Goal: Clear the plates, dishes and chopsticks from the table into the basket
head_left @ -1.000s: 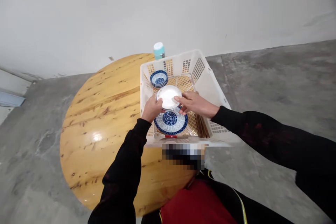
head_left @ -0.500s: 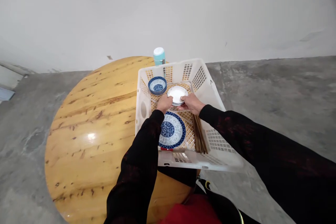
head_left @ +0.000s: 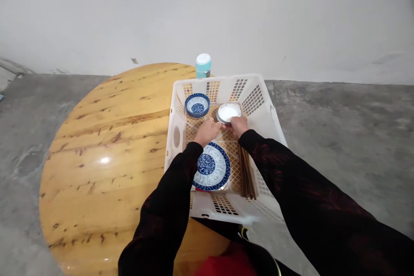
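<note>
A stack of small white plates is in the far right part of a white plastic basket. My right hand grips its near right edge, thumb on top. My left hand is closed, its fingertips at the near left edge of the stack; the exact contact there is partly hidden. To the left stand stacked blue-and-white bowls. A large blue-and-white plate lies nearer me, partly behind my left forearm. Wooden chopsticks lie in a bundle along the right side, below my right wrist.
The basket rests on a round wooden table, its right side reaching past the table edge. A light-blue cup-like container with a white top stands behind the basket. Beyond are a pale wall and grey concrete floor.
The small plates have moved right, toward the basket's far right corner. My left thumb has come off their top, while my right hand stays on them. The view has shifted slightly.
</note>
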Available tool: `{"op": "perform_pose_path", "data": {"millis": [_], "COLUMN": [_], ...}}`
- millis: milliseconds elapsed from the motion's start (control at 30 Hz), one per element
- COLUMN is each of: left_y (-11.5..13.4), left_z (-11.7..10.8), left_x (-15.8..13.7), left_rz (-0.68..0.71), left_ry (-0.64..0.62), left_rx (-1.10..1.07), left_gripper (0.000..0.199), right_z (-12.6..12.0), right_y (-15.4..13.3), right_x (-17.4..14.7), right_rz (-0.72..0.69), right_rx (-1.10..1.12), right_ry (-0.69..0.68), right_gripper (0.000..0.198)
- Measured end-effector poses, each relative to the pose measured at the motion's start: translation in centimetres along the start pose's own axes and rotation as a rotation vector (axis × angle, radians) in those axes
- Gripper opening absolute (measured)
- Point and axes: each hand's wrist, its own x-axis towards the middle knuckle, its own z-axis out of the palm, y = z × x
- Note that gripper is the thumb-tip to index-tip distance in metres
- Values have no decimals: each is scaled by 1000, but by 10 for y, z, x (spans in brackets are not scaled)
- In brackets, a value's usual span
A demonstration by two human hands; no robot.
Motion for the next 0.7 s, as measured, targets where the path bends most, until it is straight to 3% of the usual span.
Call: {"op": "perform_pose_path", "data": {"millis": [233,400,567,700], "left_y": [37,42,28,7], "left_z": [-56,-88,-118,-128], "left_x": [-49,-107,-181,-248], "left_rz": [69,40,-45,-165], "left_ry": [71,161,440,667], "left_rx": [144,87,120,159], "left_gripper": [15,27,29,34], "right_z": [1,2,2,-1], "right_y": [12,18,13,11], "right_x": [19,20,13,10], "right_rz": [-26,-29,-10,-7], "right_rx": [-44,-63,-55,5], "right_ry": [11,21,26,29], "right_gripper": [54,55,63,55]}}
